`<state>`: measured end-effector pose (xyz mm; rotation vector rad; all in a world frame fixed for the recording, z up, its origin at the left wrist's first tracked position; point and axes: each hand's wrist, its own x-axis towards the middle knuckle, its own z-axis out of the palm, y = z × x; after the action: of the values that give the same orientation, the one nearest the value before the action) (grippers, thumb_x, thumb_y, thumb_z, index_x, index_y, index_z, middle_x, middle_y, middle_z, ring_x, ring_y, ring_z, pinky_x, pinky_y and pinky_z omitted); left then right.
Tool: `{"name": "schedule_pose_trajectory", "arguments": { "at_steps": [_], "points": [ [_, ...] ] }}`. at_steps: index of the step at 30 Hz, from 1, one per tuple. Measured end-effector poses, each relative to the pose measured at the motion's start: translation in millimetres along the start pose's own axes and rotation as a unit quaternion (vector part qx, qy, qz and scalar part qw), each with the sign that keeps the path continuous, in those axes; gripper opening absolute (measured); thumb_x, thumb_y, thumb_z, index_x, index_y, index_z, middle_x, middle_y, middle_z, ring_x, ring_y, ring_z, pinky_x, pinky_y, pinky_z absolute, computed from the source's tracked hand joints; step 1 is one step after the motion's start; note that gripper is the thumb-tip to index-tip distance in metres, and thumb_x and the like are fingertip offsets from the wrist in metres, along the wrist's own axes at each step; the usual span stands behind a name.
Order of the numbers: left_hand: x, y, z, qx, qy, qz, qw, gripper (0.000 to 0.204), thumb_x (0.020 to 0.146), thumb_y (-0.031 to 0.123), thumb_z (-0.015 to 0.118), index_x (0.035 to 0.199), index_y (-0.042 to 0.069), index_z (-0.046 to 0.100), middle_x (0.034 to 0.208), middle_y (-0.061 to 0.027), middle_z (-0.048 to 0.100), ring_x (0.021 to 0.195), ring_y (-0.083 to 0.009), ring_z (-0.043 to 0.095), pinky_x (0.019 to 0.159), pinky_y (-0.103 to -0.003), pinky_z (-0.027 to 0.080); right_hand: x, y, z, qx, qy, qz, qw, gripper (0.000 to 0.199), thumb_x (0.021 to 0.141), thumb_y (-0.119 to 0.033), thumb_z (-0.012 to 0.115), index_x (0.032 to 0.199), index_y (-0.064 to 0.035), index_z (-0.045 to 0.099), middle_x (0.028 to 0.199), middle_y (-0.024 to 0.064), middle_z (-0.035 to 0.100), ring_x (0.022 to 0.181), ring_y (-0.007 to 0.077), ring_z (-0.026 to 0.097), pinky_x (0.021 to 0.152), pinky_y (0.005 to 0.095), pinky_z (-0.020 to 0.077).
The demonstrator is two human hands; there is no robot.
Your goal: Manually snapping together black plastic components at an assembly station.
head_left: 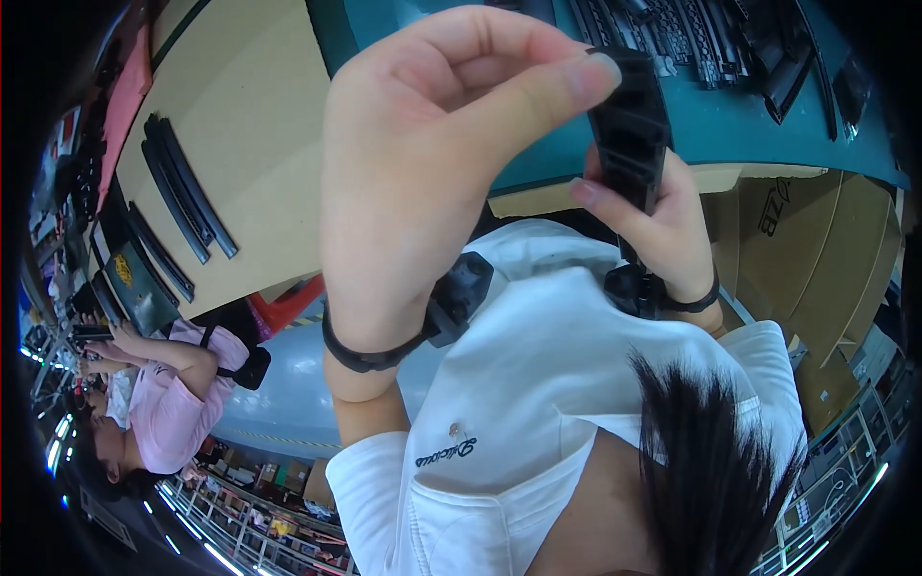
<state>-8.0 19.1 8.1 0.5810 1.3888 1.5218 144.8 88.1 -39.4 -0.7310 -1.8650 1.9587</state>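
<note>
A long black plastic strip with a ribbed, hollow-looking side (631, 125) is held up in front of me by both hands. My left hand (413, 173) pinches its upper end between thumb and bent fingers. Lower down, my right hand (667, 226) grips the same strip, its thumb across the near side and the other fingers partly hidden behind. The strip's lower end runs down toward my right wrist. Each wrist wears a black band with a small black device, one on the left (461, 298) and one on the right (634, 291).
Several black plastic strips (706, 43) lie on the teal tabletop (759, 134) beyond my hands. More dark strips (182, 187) rest on a cardboard-covered surface (259, 125) at left. An open cardboard box (788, 250) stands at right. A co-worker in pink (182, 403) works at far left.
</note>
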Motion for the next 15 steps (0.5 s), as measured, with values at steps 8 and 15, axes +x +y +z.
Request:
{"name": "schedule_pose_trajectory", "arguments": {
  "at_steps": [8, 15],
  "points": [
    [-0.2, 3.1, -1.3, 0.006, -0.009, -0.002, 1.0, 0.014, 0.076, 0.007, 0.055, 0.085, -0.004, 0.053, 0.084, -0.0101, 0.057, 0.077, -0.0145, 0.054, 0.075, -0.025, 0.042, 0.2, 1.3, 2.2, -0.016, 0.009, -0.028, 0.999, 0.034, 0.069, -0.007, 0.064, 0.099, 0.0006, 0.049, 0.076, 0.0045, 0.056, 0.064, 0.0074, 0.048, 0.06, 0.0203, 0.0396],
    [0.0, 3.1, -5.4, 0.012, -0.032, -0.006, 0.999, 0.014, 0.076, 0.007, 0.054, 0.086, -0.004, 0.053, 0.084, -0.0101, 0.057, 0.077, -0.0142, 0.054, 0.075, -0.025, 0.043, -1.2, -0.3, 2.2, -0.023, 0.004, -0.019, 1.0, 0.033, 0.069, -0.007, 0.064, 0.097, 0.0005, 0.05, 0.075, 0.0043, 0.056, 0.063, 0.0072, 0.048, 0.058, 0.0204, 0.0396]
  ]
}}
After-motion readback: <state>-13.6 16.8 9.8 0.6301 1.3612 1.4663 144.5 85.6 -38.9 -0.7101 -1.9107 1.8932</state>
